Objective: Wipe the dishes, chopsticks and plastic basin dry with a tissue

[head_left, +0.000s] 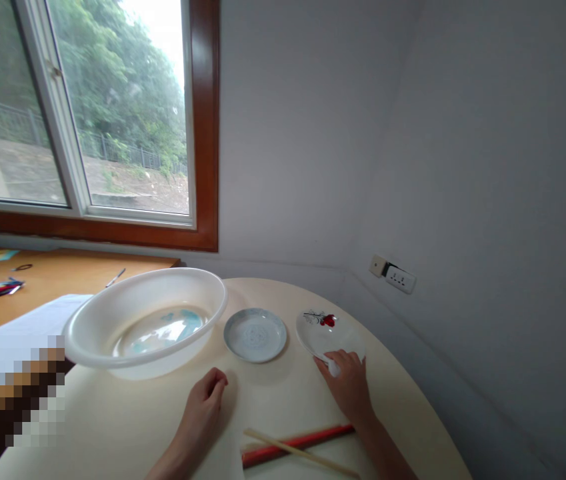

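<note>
My right hand (347, 383) is closed at the near rim of a white plate (317, 339) with a red flower and dark stems. Between its fingers shows the rounded end of a white spoon (333, 367); the rest of it is hidden. On the table, my left hand (207, 393) lies loosely curled, apparently with nothing in it. Just beyond it is a pale blue-patterned plate (255, 337). A thin wooden chopstick (275, 440) crosses over a red stick (307, 440) near my right forearm.
A large translucent basin (145, 361) stands left on the round cream table (127, 427). Beside it is a wooden desk (63, 267) with papers (37, 320), several pens (3, 288) and another pen (115, 277). A wall socket (401, 278) sits right of the table.
</note>
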Available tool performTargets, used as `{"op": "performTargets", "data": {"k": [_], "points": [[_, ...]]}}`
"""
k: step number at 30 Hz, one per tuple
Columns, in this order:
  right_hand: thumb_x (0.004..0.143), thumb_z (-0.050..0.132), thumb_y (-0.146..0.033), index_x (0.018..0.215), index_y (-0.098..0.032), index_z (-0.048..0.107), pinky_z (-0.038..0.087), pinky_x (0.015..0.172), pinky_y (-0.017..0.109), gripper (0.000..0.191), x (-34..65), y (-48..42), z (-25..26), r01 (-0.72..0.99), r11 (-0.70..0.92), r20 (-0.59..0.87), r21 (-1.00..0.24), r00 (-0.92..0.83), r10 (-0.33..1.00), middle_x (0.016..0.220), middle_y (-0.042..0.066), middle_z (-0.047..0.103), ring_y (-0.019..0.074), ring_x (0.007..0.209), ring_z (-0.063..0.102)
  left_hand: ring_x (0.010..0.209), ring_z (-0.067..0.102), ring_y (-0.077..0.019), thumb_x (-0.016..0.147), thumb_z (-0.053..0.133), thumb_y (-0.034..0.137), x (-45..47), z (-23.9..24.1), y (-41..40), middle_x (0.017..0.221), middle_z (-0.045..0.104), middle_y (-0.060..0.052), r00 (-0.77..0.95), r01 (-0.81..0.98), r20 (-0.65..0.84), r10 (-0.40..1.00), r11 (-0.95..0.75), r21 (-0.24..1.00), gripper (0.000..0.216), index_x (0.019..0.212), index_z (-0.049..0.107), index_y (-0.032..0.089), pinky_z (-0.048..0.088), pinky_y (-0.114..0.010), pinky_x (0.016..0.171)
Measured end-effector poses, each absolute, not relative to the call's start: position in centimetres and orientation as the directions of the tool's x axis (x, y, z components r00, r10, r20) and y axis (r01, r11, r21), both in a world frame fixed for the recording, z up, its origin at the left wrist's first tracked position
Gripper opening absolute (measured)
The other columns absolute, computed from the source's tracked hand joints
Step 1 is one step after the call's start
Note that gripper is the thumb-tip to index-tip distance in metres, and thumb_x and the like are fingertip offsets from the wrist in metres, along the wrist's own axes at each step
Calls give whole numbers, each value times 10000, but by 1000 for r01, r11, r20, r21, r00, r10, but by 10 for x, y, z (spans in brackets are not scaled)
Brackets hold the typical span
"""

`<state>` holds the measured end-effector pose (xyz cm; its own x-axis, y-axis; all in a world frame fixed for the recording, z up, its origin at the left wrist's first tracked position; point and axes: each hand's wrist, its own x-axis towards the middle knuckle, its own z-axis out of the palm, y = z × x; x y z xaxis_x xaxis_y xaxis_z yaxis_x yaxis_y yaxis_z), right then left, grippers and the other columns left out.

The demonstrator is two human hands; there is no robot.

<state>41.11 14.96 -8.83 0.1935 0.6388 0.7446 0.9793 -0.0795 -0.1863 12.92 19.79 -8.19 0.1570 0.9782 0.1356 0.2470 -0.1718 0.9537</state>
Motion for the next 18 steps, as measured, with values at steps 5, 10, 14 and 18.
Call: {"op": "performTargets", "data": {"k": [5, 10, 14, 18], "points": [[851, 448, -470, 717, -194, 651, 298, 794, 365, 368, 410, 149, -87, 981, -72, 747, -182, 186, 639, 696, 53, 659, 213, 712, 539, 467, 382, -134, 659, 409, 388, 129, -82, 198, 473, 390, 59, 158, 234, 133, 978, -168, 958, 193, 585, 448, 214, 294, -253, 490], [855, 437, -470, 712, -190, 649, 306, 785, 357, 379, 410, 149, -87, 981, -66, 756, -183, 183, 629, 690, 57, 657, 209, 701, 532, 461, 372, -131, 653, 418, 393, 130, -81, 197, 466, 372, 63, 153, 220, 123, 981, -155, 963, 195, 582, 449, 214, 283, -251, 487], [855, 444, -458, 709, -186, 649, 305, 789, 352, 371, 411, 150, -88, 982, -68, 755, -177, 180, 631, 686, 57, 654, 203, 698, 527, 457, 367, -130, 628, 419, 404, 131, -78, 196, 462, 369, 62, 143, 214, 110, 984, -139, 967, 197, 569, 437, 218, 279, -252, 482], [854, 451, -454, 728, -191, 654, 293, 813, 368, 356, 411, 150, -89, 981, -90, 746, -172, 190, 638, 700, 51, 656, 210, 719, 530, 461, 370, -132, 632, 410, 401, 130, -77, 196, 463, 368, 61, 149, 227, 111, 983, -143, 963, 195, 572, 437, 217, 281, -254, 486]]}}
